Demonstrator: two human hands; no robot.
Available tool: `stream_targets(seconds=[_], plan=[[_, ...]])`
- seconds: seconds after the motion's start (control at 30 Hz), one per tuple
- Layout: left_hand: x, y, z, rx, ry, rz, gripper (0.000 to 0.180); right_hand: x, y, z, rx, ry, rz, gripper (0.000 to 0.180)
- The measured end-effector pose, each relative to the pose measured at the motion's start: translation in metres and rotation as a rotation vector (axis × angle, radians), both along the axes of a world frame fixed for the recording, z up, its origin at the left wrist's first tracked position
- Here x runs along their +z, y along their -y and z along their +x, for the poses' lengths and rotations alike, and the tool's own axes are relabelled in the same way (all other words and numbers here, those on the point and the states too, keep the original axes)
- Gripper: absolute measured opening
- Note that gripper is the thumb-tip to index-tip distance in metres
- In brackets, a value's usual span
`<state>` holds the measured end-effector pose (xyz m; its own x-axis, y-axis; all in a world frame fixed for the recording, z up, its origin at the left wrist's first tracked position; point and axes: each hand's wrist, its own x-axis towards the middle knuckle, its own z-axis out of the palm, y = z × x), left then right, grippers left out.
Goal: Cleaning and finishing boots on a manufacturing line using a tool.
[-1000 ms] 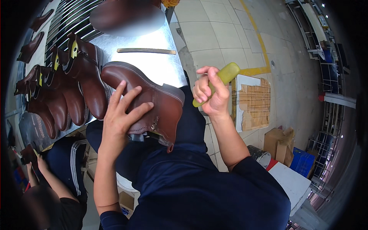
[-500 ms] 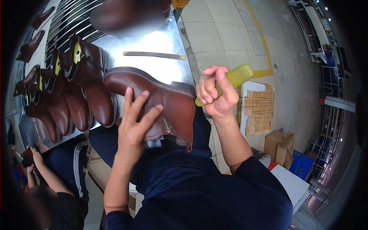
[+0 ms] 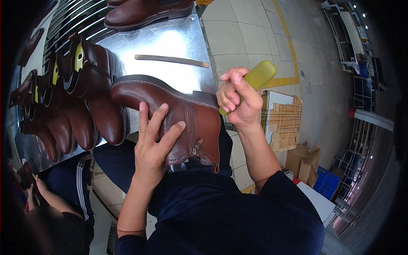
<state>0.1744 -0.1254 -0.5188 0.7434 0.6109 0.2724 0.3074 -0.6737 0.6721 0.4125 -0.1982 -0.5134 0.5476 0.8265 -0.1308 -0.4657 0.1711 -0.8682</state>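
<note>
A brown leather ankle boot (image 3: 170,102) lies on its side, its toe at the metal table's edge and its shaft over my lap. A zipper and a pull loop show on the shaft. My left hand (image 3: 155,138) rests on the boot's upper with fingers spread. Beside the heel, my right hand (image 3: 240,95) is closed around a translucent yellow-green bar (image 3: 261,74) with rounded ends. The bar's upper end sticks out past the thumb. Its lower end is at the heel edge of the sole; I cannot tell whether it touches.
Several brown boots (image 3: 104,97) stand in a row at the left of the metal table (image 3: 165,44). A thin wooden strip (image 3: 172,60) lies beyond my boot, with another brown shoe (image 3: 148,15) farther back. Cardboard (image 3: 287,121) and a blue crate (image 3: 326,182) are right. A person (image 3: 63,208) sits lower left.
The boot's shaft has shifted slightly right and toward me, with my left hand still on it. My right hand and the bar have moved only a little.
</note>
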Motion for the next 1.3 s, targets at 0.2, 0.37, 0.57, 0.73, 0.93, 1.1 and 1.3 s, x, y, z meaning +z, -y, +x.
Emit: stream_targets(seconds=[0.2, 0.37, 0.57, 0.73, 0.93, 1.1, 1.3], plan=[[-0.005, -0.009, -0.001, 0.006, 0.051, -0.051, 0.045, -0.003, -0.016, 0.004, 0.060, -0.020, -0.046, 0.025], [-0.004, -0.009, 0.002, 0.018, 0.046, -0.089, 0.045, 0.002, -0.026, 0.004, 0.107, -0.034, -0.086, 0.023], [0.000, -0.011, 0.005, 0.032, 0.056, -0.127, 0.045, 0.003, -0.041, 0.004, 0.075, -0.115, -0.135, 0.023], [0.003, -0.013, 0.008, 0.032, 0.044, -0.164, 0.041, 0.007, -0.052, 0.000, 0.107, -0.050, -0.138, 0.023], [0.002, -0.012, 0.004, 0.036, 0.032, -0.139, 0.040, 0.008, -0.058, -0.012, 0.122, 0.010, -0.147, 0.021], [0.003, -0.009, 0.006, 0.046, 0.040, -0.140, 0.040, 0.009, -0.074, -0.027, 0.161, 0.126, -0.145, 0.024], [0.005, -0.011, 0.004, 0.038, 0.027, -0.099, 0.043, 0.008, -0.077, -0.007, 0.008, -0.059, -0.104, 0.024]])
